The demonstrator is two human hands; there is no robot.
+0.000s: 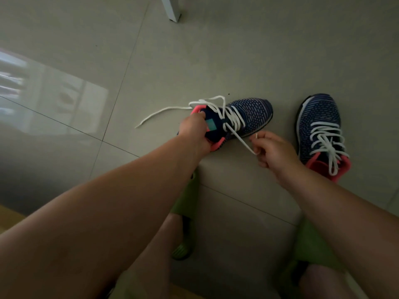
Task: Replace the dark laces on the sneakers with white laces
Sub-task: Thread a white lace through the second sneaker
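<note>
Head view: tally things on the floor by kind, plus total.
Sneakers: 2, one gripped at the heel by the left hand, one standing to the right
White laces: 2, one with an end pinched by the right hand, one in the other sneaker
Green slippers: 2
Total: 6

Two sneakers on the tiled floor: one [248,117] lay on its side at centre, the other [319,128] stood upright to the right. Two white laces, one [232,117] threaded through the centre sneaker, one [326,139] through the right. Two hands in view: left hand [194,130], right hand [274,149]. Two green slippers, one [185,212] at lower centre, one [311,247] at lower right. One white furniture leg [171,8] at the top edge.
</note>
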